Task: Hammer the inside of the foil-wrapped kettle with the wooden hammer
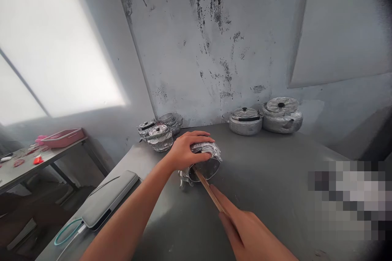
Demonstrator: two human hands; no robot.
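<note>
While left hand [186, 147] fingers clamp the tilted pot [206, 164], right hand [245, 228] fingers pinch a stick [210, 191]

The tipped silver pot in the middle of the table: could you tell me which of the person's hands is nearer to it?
Left. The left hand grips the pot; the right hand is back, poking a wooden stick inside.

Tipped pot [204, 162] mid-table [275, 179]; pot cluster [159, 132] behind-left, two lidded pots [265, 119] behind-right, perhaps a power bank [108, 197] left.
</note>
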